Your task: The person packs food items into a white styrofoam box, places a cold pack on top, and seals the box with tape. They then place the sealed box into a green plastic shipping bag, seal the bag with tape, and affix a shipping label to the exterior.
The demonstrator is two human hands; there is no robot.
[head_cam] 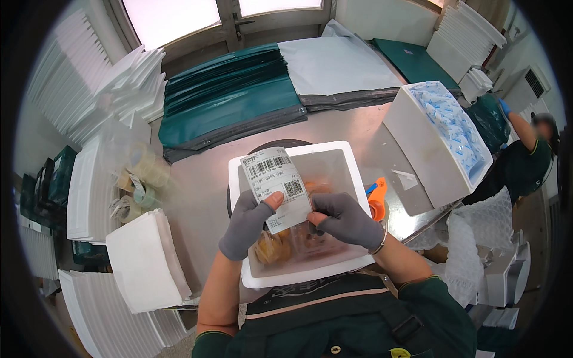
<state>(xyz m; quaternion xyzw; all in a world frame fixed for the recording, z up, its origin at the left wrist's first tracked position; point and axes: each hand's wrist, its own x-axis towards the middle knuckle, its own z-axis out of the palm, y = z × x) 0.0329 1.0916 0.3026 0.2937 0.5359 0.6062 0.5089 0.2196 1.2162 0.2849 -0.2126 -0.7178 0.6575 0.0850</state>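
Observation:
A white printed shipping label (278, 179) with a barcode and a square code is held up between my hands. My left hand (246, 219), in a grey fingerless glove, grips its lower left side with the thumb on top. Gloved the same way, my right hand (347, 219) pinches the lower right edge. Beneath them stands a white foam box (353, 179) without a lid, partly covered by the label and hands. Inside it, an orange-yellow bagged item (272, 249) lies at the lower left, beside a clear plastic package (309, 239) with reddish contents.
Right of the foam box lies an orange tape dispenser (378, 197). A white bin of blue-printed packs (452, 129) stands farther right, near another person (521, 156). Green plastic bags (228, 98) lie behind; tape rolls (143, 174) and white sheets (143, 264) are left.

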